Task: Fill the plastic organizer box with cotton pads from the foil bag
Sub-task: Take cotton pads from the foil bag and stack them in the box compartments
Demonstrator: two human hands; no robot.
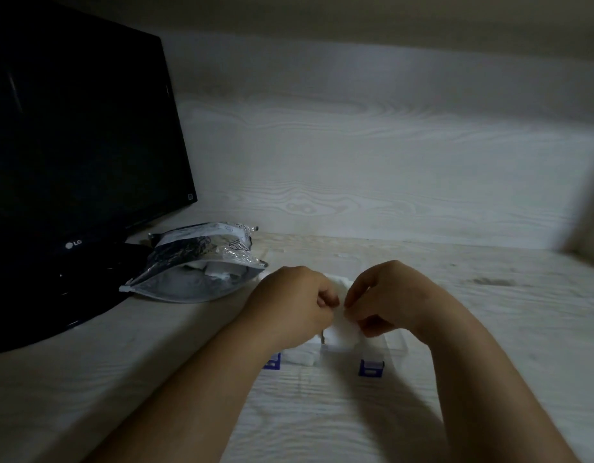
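Head view, reading from the left: we see the foil bag lying open-mouthed on the surface left of centre, with white showing inside. Just right of it our left hand curls its fingers and pinches one edge of the cotton pads; the right hand pinches the opposite edge. The pads hang at the frame's centre, directly over the plastic organizer box, which is clear-walled with blue latches at its front. They look white, squarish and fluffy. We judge them nearly weightless, soft and limp, apt to fold or peel apart. A light pinch at the edges suits them; squeezing would flatten them.
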